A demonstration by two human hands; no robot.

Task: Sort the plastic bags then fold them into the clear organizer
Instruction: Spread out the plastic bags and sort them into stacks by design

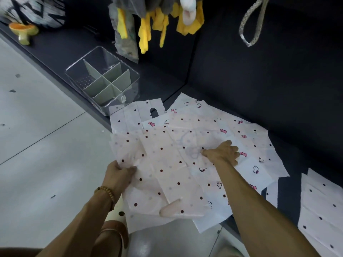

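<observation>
A pile of thin plastic bags lies across the edge of a dark platform. On top is a translucent pink bag with dark dots. My left hand grips its left edge, thumb over the plastic. My right hand rests on the pile's middle with fingers bent, pinching the top bag near a dot. White bags with pink bows and cat faces lie underneath, and a white dotted bag lies at the back. The clear organizer with grey-green dividers stands behind the pile, all its compartments bare.
Another white dotted bag lies at the right edge. Yellow and grey soft items hang above the platform. An orange mushroom-shaped object stands far left, and a braided loop hangs at upper right. Pale tiled floor spreads to the left.
</observation>
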